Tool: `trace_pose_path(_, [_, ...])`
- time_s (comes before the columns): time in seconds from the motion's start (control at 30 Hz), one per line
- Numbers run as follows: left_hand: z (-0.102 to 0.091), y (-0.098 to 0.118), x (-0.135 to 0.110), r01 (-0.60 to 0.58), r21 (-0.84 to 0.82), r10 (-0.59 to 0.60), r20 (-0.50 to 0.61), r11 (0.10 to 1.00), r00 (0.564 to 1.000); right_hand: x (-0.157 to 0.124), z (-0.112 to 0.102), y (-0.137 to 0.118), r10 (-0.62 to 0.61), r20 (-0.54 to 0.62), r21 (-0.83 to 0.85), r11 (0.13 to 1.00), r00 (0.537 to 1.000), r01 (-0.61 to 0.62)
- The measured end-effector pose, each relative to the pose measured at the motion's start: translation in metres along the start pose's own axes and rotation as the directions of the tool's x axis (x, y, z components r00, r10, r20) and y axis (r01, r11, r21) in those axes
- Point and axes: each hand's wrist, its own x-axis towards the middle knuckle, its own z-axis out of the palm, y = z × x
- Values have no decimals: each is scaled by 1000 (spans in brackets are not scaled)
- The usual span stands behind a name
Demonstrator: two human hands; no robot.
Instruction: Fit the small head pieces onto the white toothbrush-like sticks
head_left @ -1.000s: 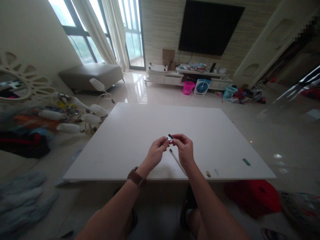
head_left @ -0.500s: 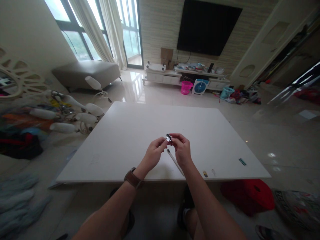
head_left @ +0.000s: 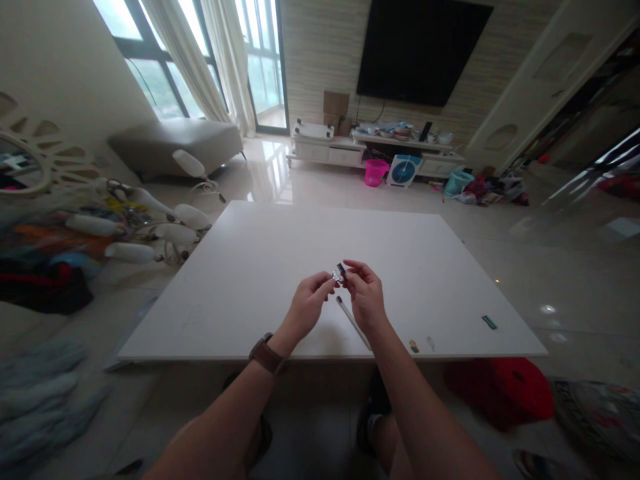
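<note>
My left hand [head_left: 310, 301] is closed, its thumb and fingers pinching a small silver-and-black piece [head_left: 337, 275] above the white table [head_left: 280, 247]. My right hand [head_left: 367, 297] grips the dark side of the same piece from the right, its index finger raised a little. Whether the dark and silver parts are joined is too small to tell. Beneath the hands lies a thin whitish stick with a dark tip [head_left: 350, 318], partly hidden by my right wrist.
Near the front edge are a small yellow-and-dark item [head_left: 414, 346] and a clear piece [head_left: 431, 343]. A small green-and-black strip [head_left: 489, 323] lies toward the right edge. A red stool [head_left: 500, 390] stands below the table, and a white-shaded lamp [head_left: 175, 233] is at the left.
The dark part of the held piece has tilted and sits more upright, with more silver showing beside it. My right index finger has lifted slightly. The view has shifted a little.
</note>
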Motion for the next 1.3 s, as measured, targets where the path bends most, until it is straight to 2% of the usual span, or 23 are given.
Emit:
trace_pose_path(0.27, [-1,3,-3,-27,71,28,-17,997,999,-4,2,-6,50,43,-10,999,998,-49])
trace_pose_path(0.6, [-2,7,-4,-59,100,60,-7,993,998,-11,3,-21,106,128,72,991,986,-116])
trace_pose_path(0.73, [-4,8,-2,-76,174,80,-15,982,997,-7,-2,-19,112,121,-15,994,986,-111])
trace_pose_path(0.9, [-9,13,-3,-95,286,105,-20,953,994,-4,-7,-13,53,128,-121,992,990,-38])
trace_pose_path(1.13, [-11,12,-6,-66,216,84,-75,974,994,-6,-6,-12,164,190,-52,986,968,-157])
trace_pose_path(1.3, [-9,11,-7,-73,158,84,-61,985,995,-5,0,-13,157,103,-2,988,982,-157])
